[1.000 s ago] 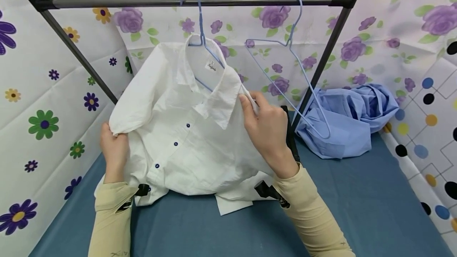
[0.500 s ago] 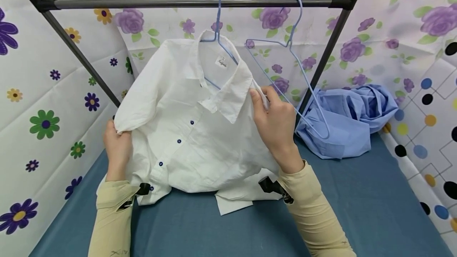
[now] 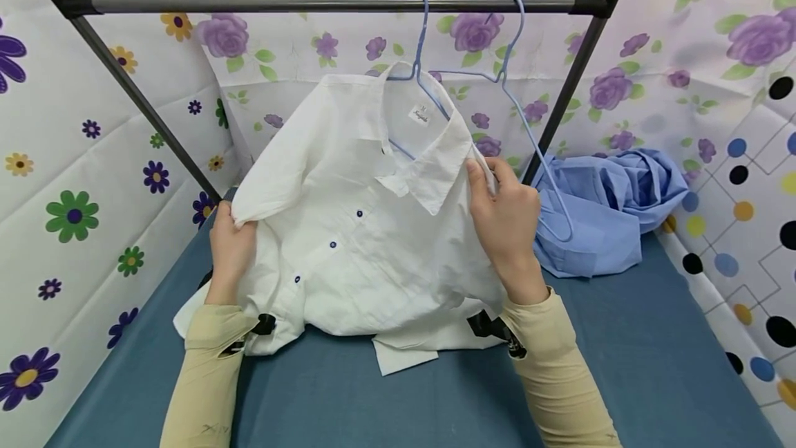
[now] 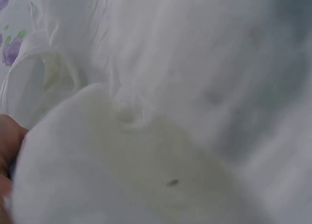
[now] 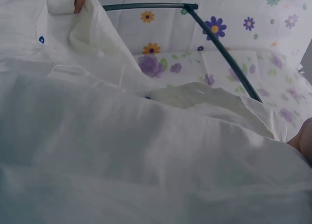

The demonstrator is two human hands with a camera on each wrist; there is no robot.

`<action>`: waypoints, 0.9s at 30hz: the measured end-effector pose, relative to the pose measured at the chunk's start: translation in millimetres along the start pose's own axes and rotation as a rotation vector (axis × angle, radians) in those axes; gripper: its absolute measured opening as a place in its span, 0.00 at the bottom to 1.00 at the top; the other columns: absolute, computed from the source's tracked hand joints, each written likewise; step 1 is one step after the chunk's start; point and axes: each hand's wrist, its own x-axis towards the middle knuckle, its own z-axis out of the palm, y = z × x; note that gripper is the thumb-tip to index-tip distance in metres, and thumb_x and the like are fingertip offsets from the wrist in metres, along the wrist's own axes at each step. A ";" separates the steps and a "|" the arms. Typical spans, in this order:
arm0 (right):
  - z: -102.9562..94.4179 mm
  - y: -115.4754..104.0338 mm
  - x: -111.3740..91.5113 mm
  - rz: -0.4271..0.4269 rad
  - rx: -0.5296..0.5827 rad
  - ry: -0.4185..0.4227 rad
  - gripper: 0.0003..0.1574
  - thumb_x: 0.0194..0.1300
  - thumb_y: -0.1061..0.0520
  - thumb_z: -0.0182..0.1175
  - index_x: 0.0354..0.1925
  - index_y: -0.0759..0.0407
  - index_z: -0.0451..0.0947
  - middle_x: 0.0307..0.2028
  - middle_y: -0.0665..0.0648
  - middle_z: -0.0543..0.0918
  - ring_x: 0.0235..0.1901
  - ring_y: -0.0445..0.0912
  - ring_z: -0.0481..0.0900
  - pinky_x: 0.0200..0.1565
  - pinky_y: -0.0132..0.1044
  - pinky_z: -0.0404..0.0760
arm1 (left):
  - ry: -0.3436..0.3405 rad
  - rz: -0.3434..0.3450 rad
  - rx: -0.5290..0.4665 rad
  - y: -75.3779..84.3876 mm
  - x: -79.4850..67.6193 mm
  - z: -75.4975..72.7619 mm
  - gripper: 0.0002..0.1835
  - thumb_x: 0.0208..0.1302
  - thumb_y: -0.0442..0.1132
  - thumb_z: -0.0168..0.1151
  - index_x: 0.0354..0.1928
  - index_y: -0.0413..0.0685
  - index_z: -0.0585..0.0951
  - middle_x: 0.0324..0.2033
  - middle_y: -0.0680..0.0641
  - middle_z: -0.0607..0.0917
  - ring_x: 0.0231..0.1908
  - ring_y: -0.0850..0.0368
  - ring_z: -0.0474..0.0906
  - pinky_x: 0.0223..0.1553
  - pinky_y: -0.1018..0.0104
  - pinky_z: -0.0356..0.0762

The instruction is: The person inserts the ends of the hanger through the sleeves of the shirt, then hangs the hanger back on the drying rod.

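Note:
A white button-up shirt (image 3: 404,275) with dark buttons sits on a blue wire hanger (image 3: 421,40), whose hook crosses the rack's dark bar (image 3: 249,5). My left hand (image 3: 233,247) grips the edge of the left sleeve. By the collar (image 3: 444,175), my right hand (image 3: 506,227) pinches the shirt's shoulder cloth between thumb and fingers. White cloth fills most of the left wrist view, with a bit of the hand (image 4: 9,141) at the edge. Folds of shirt (image 5: 146,146) also cover much of the right wrist view. The hanger's lower part is mostly hidden inside the shirt.
A second blue hanger (image 3: 528,126) hangs bare on the bar, just right of the shirt. Behind it a crumpled light-blue garment (image 3: 591,227) lies on the blue-green tabletop (image 3: 373,410). Slanting rack posts (image 3: 146,106) flank the shirt; patterned cloth walls stand around.
Both hands have moved right with the shirt and its hanger, the hook sliding along the bar towards the second hanger. The hook rose, then came down lower. Both grips stay the same.

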 end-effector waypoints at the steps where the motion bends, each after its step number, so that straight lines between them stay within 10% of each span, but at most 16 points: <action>1: -1.3 2.0 0.1 0.010 0.002 0.004 0.22 0.65 0.46 0.57 0.37 0.65 0.81 0.23 0.62 0.82 0.17 0.52 0.76 0.22 0.46 0.73 | -0.010 0.007 0.002 0.5 0.9 3.4 0.16 0.67 0.49 0.48 0.42 0.41 0.66 0.37 0.38 0.75 0.36 0.43 0.69 0.36 0.52 0.62; 27: -14.4 20.7 -8.2 0.048 -0.093 0.049 0.21 0.66 0.46 0.56 0.36 0.65 0.79 0.20 0.62 0.80 0.15 0.55 0.72 0.20 0.47 0.68 | -0.172 0.099 0.130 -0.9 56.7 88.8 0.15 0.69 0.42 0.46 0.49 0.38 0.69 0.44 0.32 0.76 0.43 0.34 0.73 0.43 0.43 0.68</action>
